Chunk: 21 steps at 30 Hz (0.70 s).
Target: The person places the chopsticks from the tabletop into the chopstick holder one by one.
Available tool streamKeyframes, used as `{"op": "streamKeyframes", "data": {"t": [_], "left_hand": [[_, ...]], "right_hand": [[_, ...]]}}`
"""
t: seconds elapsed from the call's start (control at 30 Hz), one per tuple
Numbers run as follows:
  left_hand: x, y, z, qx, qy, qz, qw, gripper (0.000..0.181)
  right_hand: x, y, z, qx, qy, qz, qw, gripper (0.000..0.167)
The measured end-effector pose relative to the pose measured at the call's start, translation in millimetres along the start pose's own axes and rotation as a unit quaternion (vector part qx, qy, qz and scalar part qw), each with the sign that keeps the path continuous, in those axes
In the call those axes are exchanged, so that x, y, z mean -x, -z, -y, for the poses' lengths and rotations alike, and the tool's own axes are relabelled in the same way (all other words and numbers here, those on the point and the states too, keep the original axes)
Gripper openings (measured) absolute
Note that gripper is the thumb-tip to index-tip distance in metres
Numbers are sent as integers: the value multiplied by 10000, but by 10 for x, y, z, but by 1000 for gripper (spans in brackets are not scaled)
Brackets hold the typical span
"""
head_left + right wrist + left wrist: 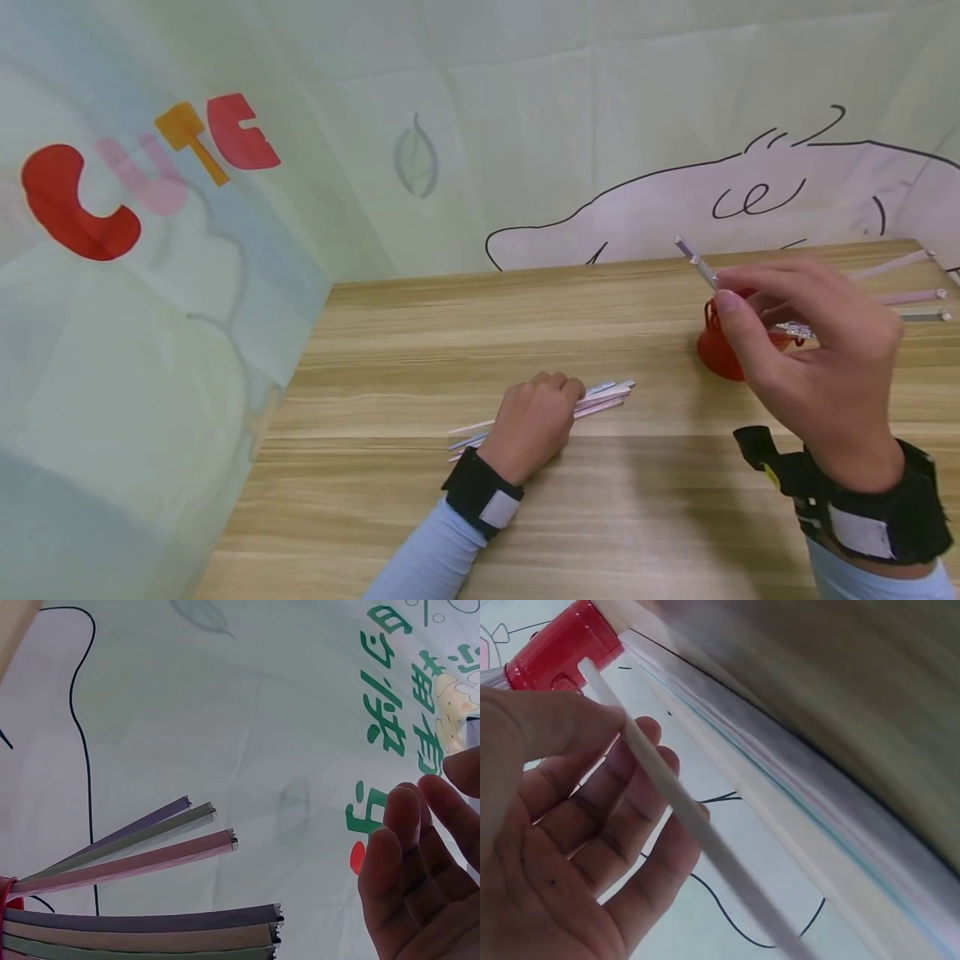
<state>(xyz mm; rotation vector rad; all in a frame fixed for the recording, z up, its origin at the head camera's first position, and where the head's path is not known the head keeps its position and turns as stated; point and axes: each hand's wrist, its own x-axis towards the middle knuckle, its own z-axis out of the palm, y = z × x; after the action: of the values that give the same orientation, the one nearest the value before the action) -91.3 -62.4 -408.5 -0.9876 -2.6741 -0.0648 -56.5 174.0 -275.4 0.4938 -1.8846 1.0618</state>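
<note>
My left hand (532, 421) is over a small pile of thin pastel sticks (606, 398) on the table. In the left wrist view, its thumb and fingers pinch one pale stick (671, 784); the others (780, 795) lie beside it. My right hand (825, 350) is raised in front of a small red vase (722, 354) and partly hides it. Thumb and fingertips are slightly bent, with no held thing visible between them. Sticks with glittery ends fan out of the vase, some leaning left (696, 262), others right (911, 298). In the right wrist view, the right fingers (405, 817) are apart from these sticks (150, 862).
The wooden table (360, 358) runs back to a printed cloth backdrop (525, 108) with line drawings. Another cloth with coloured letters (82, 204) hangs along the left side. Both wrists wear black straps (483, 492).
</note>
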Motion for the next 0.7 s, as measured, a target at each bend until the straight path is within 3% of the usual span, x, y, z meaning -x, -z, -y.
{"op": "streamKeyframes", "data": {"t": [0.17, 0.47, 0.7], "left_hand": [[-11, 52, -12, 403, -21, 34, 9992, 22], [-40, 133, -30, 887, -113, -758, 9931, 29], [-48, 212, -57, 1226, -127, -1055, 9867, 34]], "right_hand": [[3, -12, -11, -40, 59, 21, 10000, 28], [28, 2, -48, 89, 118, 500, 9986, 27], [41, 23, -82, 210, 195, 1059, 9940, 27]]}}
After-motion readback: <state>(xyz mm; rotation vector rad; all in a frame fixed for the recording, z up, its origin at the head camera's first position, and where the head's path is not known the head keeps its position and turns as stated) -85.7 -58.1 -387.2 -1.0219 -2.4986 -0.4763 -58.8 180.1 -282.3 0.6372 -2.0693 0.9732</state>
